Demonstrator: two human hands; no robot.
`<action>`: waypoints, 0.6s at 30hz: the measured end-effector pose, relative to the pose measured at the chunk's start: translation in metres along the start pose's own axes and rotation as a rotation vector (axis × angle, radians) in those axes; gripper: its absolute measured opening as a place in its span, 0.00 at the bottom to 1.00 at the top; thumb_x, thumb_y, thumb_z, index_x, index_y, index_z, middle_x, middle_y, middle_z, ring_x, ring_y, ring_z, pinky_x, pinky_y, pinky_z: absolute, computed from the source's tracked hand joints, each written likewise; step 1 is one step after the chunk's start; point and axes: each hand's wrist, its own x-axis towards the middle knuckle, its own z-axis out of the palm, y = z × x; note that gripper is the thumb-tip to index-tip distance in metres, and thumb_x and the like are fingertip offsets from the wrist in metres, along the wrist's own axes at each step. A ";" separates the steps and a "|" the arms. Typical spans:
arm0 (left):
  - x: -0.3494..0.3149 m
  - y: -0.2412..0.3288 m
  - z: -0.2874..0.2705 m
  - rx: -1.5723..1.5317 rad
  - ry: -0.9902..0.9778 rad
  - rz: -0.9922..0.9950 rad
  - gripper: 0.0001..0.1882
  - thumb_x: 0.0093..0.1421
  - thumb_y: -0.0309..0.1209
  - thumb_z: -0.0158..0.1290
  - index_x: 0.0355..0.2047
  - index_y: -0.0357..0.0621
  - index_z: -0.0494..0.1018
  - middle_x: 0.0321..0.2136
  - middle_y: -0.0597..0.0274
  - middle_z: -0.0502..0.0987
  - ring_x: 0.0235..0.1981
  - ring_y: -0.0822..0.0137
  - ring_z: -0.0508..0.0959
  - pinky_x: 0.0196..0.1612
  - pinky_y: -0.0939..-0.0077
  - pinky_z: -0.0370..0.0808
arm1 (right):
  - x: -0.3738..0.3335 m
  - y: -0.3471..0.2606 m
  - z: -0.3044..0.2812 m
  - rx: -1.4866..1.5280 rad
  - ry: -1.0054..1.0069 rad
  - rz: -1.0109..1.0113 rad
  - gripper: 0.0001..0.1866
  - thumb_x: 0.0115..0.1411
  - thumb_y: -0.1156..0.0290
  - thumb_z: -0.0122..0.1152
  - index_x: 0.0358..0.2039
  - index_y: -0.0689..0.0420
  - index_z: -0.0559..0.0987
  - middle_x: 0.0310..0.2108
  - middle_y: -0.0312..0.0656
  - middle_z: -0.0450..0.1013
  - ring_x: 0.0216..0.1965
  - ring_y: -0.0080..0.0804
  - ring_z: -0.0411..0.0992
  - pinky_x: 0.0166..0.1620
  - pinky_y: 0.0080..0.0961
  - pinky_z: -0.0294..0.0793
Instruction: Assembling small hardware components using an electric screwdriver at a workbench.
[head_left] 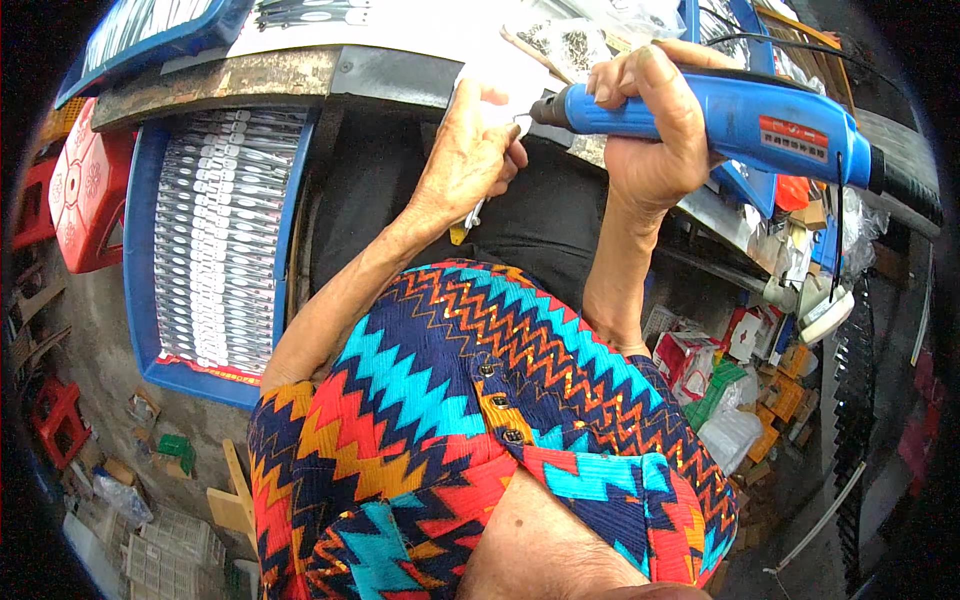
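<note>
My right hand (655, 125) is wrapped round a blue electric screwdriver (745, 125), held nearly level with its dark nose pointing left. The tip meets the fingers of my left hand (470, 150), which are closed over a small piece at the bench edge. Below that hand a slim silver piece with a yellow end (459, 233) sticks out; most of it is hidden by the palm and fingers. Behind the left fingertips lies a bright white surface, too glaring to show detail.
At left, a blue tray (143, 290) holds rows of slim white-and-grey pieces. Another blue tray (165, 45) sits on the bench (385, 75). Clear bags of small parts (570, 45) lie at the back. Red stools (90, 200) stand left; boxes and yellow blocks (790, 375) clutter the right floor.
</note>
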 end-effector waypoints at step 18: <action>0.000 -0.002 -0.001 -0.004 0.001 0.013 0.16 0.57 0.28 0.44 0.44 0.45 0.54 0.19 0.59 0.69 0.12 0.79 0.62 0.11 0.89 0.56 | 0.000 0.001 0.003 -0.032 -0.005 0.024 0.08 0.49 0.79 0.51 0.32 0.65 0.69 0.15 0.43 0.63 0.17 0.30 0.62 0.26 0.30 0.64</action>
